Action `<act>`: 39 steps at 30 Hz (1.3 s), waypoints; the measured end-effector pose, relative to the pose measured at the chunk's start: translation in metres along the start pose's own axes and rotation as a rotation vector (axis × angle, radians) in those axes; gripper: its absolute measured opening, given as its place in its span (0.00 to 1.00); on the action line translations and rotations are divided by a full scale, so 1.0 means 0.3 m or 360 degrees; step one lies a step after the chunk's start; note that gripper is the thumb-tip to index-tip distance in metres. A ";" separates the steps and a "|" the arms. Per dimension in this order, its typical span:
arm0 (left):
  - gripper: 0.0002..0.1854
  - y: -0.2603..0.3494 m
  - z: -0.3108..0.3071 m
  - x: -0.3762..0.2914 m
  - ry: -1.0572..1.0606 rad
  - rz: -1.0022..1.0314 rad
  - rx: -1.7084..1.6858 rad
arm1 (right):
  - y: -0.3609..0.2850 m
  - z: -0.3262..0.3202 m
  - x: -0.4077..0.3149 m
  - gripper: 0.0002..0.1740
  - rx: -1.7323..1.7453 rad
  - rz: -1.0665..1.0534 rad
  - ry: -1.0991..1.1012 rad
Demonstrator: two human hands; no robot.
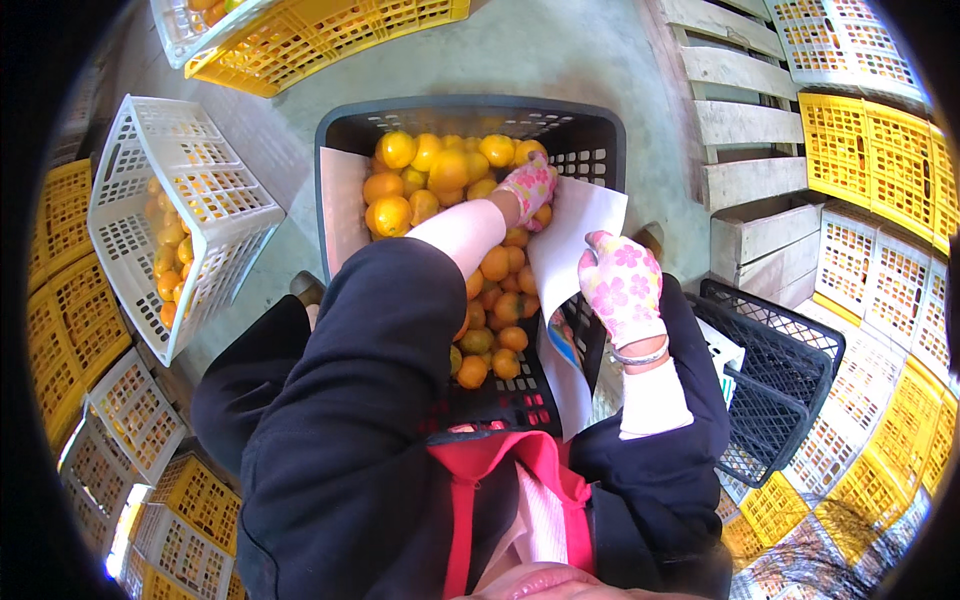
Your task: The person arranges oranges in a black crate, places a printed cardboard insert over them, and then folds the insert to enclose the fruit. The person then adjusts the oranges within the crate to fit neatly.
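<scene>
A dark plastic crate stands before me on the floor, with many orange citrus fruits inside. Along its right wall a white paper sheet curls up, and a coloured print shows on its turned edge. My left hand, in a pink flowered glove, reaches into the crate between the fruits and the sheet; its fingertips are partly hidden. At the crate's right rim my right hand, gloved alike, is closed on the sheet's edge. Another pale sheet lines the left wall.
A white crate with citrus stands at left. Yellow crates sit ahead. On the right are a wooden pallet, a wooden box, dark baskets and stacked yellow crates.
</scene>
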State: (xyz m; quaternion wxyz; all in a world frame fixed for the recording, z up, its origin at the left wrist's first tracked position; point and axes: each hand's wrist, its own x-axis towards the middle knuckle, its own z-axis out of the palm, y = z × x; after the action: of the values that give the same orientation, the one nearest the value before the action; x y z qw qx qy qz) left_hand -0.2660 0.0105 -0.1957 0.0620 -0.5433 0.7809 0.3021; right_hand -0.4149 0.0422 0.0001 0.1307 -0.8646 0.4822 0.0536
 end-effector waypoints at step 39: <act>0.23 -0.140 -0.062 -0.033 0.0612 -0.0203 -0.0346 | -0.025 0.062 -0.003 0.26 -0.0344 0.0057 0.0374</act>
State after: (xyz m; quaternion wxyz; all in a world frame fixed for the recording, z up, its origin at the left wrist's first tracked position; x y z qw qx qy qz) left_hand -0.2205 -0.0011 -0.1935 -0.1279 -0.6426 0.7052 0.2708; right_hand -0.4085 0.0518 -0.0162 -0.0212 -0.8653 0.5009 0.0060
